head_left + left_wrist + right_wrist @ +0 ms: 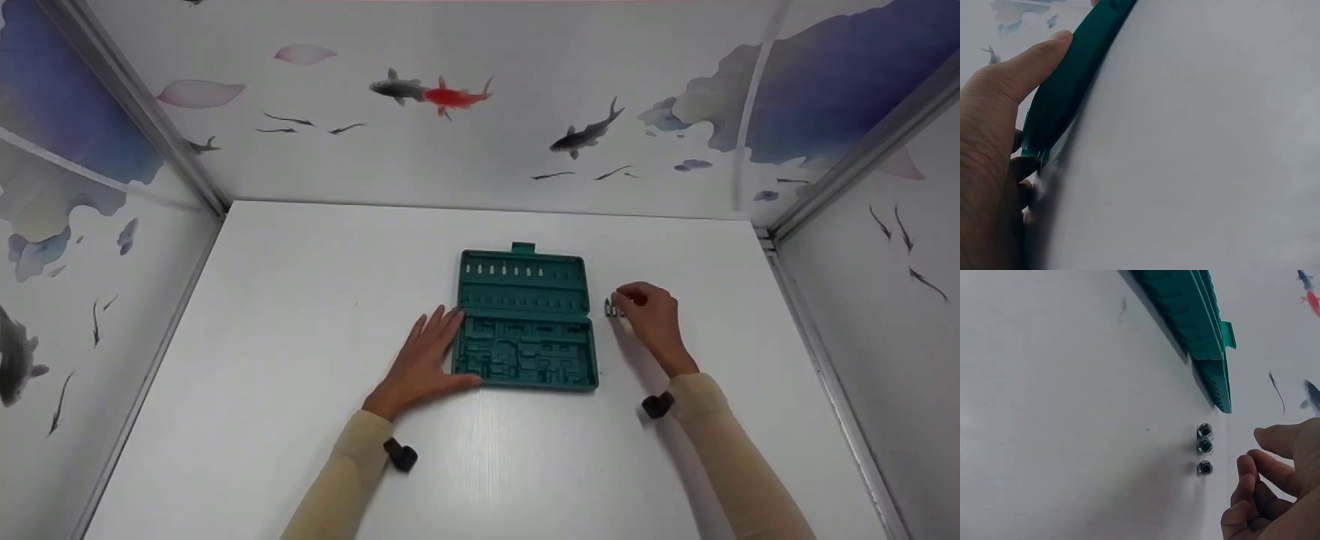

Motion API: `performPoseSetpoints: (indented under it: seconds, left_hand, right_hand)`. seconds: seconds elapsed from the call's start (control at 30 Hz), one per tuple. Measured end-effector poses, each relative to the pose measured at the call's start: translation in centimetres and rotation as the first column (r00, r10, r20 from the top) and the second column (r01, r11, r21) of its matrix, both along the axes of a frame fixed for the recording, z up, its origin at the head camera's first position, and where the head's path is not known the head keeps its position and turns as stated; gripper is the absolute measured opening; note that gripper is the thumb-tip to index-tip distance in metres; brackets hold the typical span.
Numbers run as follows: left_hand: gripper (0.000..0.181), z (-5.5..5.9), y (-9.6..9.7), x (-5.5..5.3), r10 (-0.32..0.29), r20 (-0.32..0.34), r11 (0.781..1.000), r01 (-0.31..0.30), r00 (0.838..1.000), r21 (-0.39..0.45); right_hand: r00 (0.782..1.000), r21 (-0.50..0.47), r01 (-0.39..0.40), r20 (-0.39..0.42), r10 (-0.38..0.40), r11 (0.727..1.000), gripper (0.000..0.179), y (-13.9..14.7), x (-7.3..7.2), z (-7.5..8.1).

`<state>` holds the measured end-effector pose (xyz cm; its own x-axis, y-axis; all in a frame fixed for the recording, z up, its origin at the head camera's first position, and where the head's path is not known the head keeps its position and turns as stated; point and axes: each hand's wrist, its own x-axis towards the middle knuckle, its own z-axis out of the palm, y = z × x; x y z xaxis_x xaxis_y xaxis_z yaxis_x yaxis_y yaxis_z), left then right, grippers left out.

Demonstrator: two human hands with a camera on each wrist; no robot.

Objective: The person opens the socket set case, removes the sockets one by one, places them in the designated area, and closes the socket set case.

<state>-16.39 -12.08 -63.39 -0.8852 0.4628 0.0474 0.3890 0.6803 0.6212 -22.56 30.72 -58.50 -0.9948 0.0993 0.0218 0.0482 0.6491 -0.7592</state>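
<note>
Just below and left of the right hand [651,319], narrowly parted fingertips [1264,437] apparently empty, three silver metal sockets [1203,446] face it end-on.

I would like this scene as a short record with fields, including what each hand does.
Surface: white table
Container: green case, lying open
Far half: row of small bits
Loose items: three metal pieces, right of the case
Left hand: touches the case's left side
Right hand: close to the metal pieces, no held object visible
</note>
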Motion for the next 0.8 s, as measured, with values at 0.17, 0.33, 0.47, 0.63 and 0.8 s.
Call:
performPoseSetpoints:
  seconds: [0.17, 0.33, 0.47, 0.63, 0.8]
  left_hand:
    - [0.121, 0.1, 0.0, 0.1, 0.002, -0.004, 1.000, -0.002, 1.000, -0.006]
    - [0.121, 0.0, 0.1, 0.2, 0.007, -0.013, 1.000, -0.008, 1.000, -0.015]
    - [0.121, -0.1, 0.1, 0.3, 0.010, -0.009, 1.000, -0.010, 1.000, -0.006]
    - [0.121, -0.1, 0.0, 0.2, 0.012, -0.006, 1.000, -0.012, 1.000, 0.007]
    - [0.122, -0.1, -0.1, 0.1, 0.009, -0.002, 1.000, -0.009, 1.000, -0.003]
  right_hand:
    - [0.985, -0.022, -0.151, -0.085, 0.148, 0.988, 0.028, -2.1, -0.7, 0.1]
    - [0.954, -0.014, -0.281, -0.116, 0.278, 0.960, 0.028, -3.9, -1.7, -0.1]
    - [0.941, 0.009, -0.330, -0.075, 0.330, 0.944, 0.029, -5.1, -2.7, 0.0]
    - [0.923, 0.023, -0.384, -0.020, 0.384, 0.923, 0.035, -6.1, -4.3, 0.4]
    - [0.913, 0.048, -0.407, 0.042, 0.406, 0.912, 0.043, -7.1, -5.7, 0.5]
